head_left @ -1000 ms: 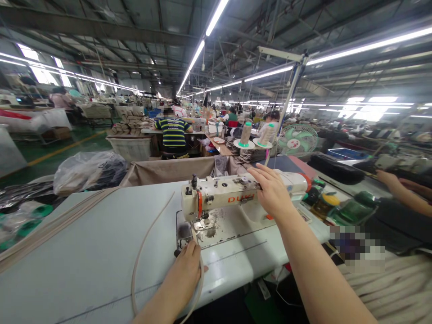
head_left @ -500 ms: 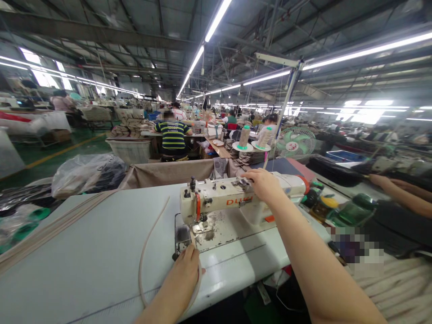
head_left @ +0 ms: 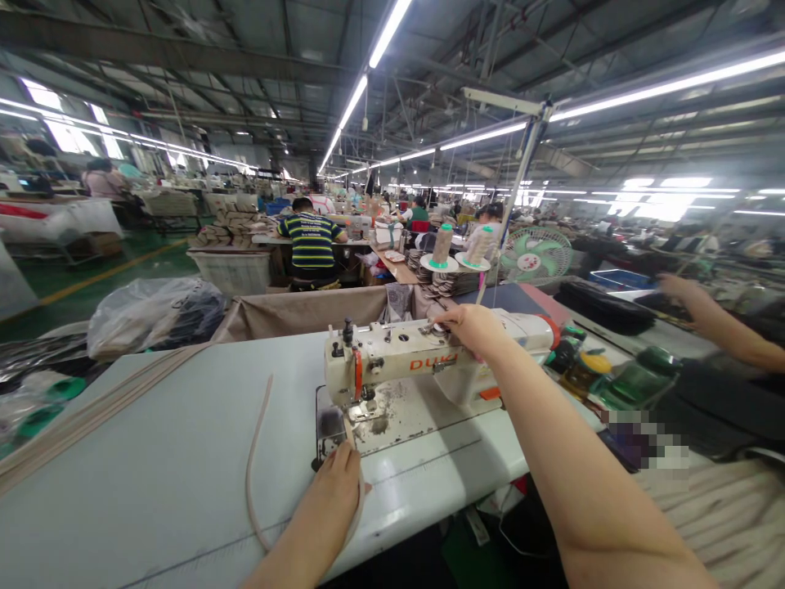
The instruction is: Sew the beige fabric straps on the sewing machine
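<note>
My left hand (head_left: 337, 478) is closed round a narrow beige strip (head_left: 349, 433) at the front of the sewing machine (head_left: 401, 348). The strip runs from my fingers towards the presser foot (head_left: 363, 411). Its other length (head_left: 250, 474) curves over the table to the left of my wrist. On top of the machine arm lies my right hand (head_left: 471, 329), fingers bent together at a small metal fitting (head_left: 438, 329). What those fingertips pinch, if anything, is too small to make out.
A bundle of beige strips (head_left: 116, 405) crosses the table's left side. Thread cones (head_left: 441, 247) and a green fan (head_left: 532, 252) stand behind the machine. Bottles (head_left: 643, 380) sit at the right. A fabric-lined bin (head_left: 307, 315) borders the far edge. A co-worker's arm (head_left: 717, 319) reaches in at right.
The view has shifted slightly. The strip's free end has moved a little left. Both my hands stay in nearly the same places. At right, the co-worker's hand has lifted off the black item.
</note>
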`<state>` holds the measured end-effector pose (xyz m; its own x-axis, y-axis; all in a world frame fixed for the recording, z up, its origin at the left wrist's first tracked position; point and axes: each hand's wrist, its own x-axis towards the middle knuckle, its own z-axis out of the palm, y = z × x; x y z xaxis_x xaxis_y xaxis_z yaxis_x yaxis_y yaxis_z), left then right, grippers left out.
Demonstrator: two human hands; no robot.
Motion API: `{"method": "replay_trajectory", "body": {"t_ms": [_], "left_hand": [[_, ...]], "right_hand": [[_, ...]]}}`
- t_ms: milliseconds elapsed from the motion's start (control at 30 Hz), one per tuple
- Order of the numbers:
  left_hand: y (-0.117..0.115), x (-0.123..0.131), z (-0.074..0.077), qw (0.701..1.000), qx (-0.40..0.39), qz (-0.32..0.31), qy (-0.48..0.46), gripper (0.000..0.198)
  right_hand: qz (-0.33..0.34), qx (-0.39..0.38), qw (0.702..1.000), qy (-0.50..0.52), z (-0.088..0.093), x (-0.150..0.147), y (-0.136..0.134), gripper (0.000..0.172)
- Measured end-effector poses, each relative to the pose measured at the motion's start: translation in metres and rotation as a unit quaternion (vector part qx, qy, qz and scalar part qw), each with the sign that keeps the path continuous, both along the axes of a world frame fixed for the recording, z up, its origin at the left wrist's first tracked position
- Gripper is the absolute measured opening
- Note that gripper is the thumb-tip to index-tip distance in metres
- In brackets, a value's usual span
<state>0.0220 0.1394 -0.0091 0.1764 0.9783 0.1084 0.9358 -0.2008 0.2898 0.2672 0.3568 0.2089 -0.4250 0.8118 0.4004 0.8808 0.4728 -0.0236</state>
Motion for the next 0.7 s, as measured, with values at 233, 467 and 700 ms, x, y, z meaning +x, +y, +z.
{"method": "replay_trajectory", "body": {"t_ms": [233, 467, 700], "left_hand": [[0.004, -0.003, -0.009, 1.000, -0.012, -0.006, 0.004, 0.036], [0.012, -0.007, -0.038, 1.000, -0.005, 0.006, -0.002, 0.039], [0.024, -0.013, -0.054, 1.000, -0.005, 0.001, 0.018, 0.041]], "right_hand": [[-0.034, -0.003, 0.999, 0.007, 0.005, 0.007, -0.016, 0.029], [-0.046, 0.001, 0.999, 0.009, 0.004, 0.036, -0.037, 0.014], [-0.051, 0.021, 0.998, 0.042, -0.008, 0.038, -0.033, 0.017]]}}
